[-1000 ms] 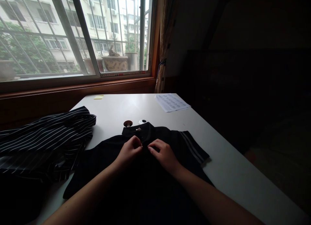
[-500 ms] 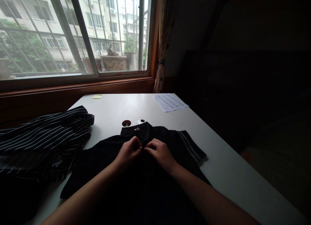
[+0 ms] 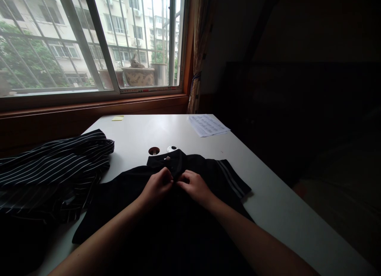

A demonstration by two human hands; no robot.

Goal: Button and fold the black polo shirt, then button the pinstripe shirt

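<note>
A dark short-sleeved shirt [image 3: 119, 192] lies spread on the white table [image 3: 268, 188], its collar toward the window and grey stripes on the right sleeve. Just below the collar, my left hand [image 3: 158, 184] pinches the front edge of the shirt. My right hand [image 3: 193, 185] pinches the cloth right beside it, the fingertips of both hands almost meeting. Whatever small part sits between the fingers, such as a button, is too dark and hidden to make out. The lower shirt fades into shadow beneath my forearms.
A heap of black-and-white striped clothing [image 3: 56, 165] lies on the left of the table. Printed sheets [image 3: 208, 125] and a yellow sticky note [image 3: 118, 118] lie at the far side. A cable hole [image 3: 154, 151] and a round white cover [image 3: 172, 149] are behind the collar.
Both hands stay at the shirt front with hardly any movement; the right fingers have edged slightly closer to the left ones. The whole view has shifted very slightly.
</note>
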